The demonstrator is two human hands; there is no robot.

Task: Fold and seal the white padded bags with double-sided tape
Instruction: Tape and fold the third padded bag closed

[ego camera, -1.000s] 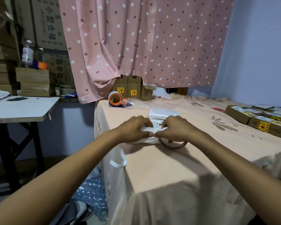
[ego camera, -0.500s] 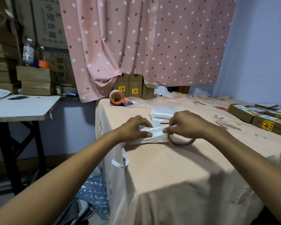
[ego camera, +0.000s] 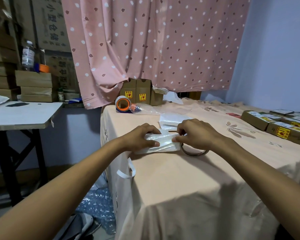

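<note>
Both forearms reach in from the bottom edge: left hand (ego camera: 142, 135) curled over the left end of the folded white padded bag (ego camera: 163, 144), thumb on its near face, right hand (ego camera: 196, 134) pinching the bag's right end, wrist above a thin brown tape ring (ego camera: 196, 152) lying flat just beside the bag. Bag sits near the left side of the desk (ego camera: 180, 179), draped in soft peach leaf-print cloth, with 1 stack of flat glossy white bags (ego camera: 170, 119) just behind the hands. Farther back: orange-cored tape roll (ego camera: 123, 104), upright cardboard boxes (ego camera: 139, 92) with yellow labels, pink dotted curtain (ego camera: 154, 40).
</note>
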